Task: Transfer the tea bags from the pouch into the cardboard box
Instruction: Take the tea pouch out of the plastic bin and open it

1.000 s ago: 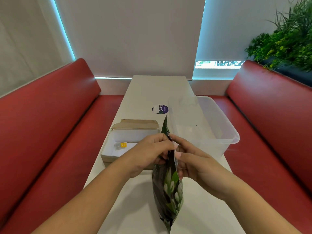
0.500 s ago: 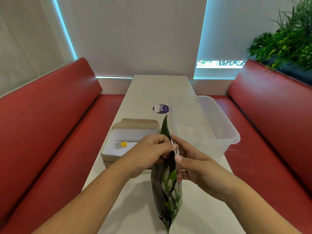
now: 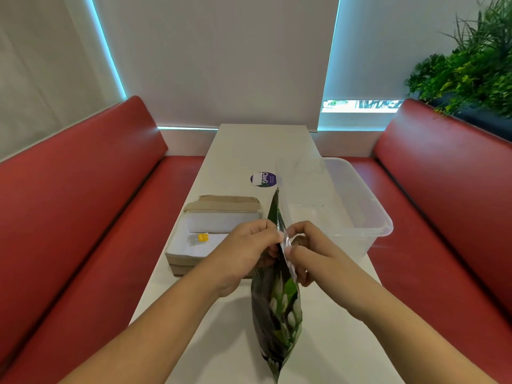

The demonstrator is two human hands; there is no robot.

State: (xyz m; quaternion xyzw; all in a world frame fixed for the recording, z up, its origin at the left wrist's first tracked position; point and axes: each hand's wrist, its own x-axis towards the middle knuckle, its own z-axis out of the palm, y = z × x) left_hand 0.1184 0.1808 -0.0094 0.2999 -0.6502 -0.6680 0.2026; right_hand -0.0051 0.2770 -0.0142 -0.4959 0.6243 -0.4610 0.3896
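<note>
A dark pouch (image 3: 277, 309) printed with green leaves and white flowers stands upright on the white table (image 3: 249, 145), seen edge-on. My left hand (image 3: 246, 253) pinches the left side of its top edge. My right hand (image 3: 310, 250) pinches the right side, and the two sides are slightly parted, showing silver lining. Left of the pouch sits an open cardboard box (image 3: 213, 234) with a white inside. One tea bag (image 3: 198, 239) with a yellow tag lies in it. The pouch's contents are hidden.
A clear plastic tub (image 3: 360, 217) stands on the table to the right of the pouch. A round purple sticker (image 3: 263, 179) lies beyond the box. Red bench seats (image 3: 83, 217) flank the table, and a green plant (image 3: 465, 67) stands at the upper right.
Both hands keep hold of the pouch top. My right fingers have shifted along the edge, and the top has opened a little more.
</note>
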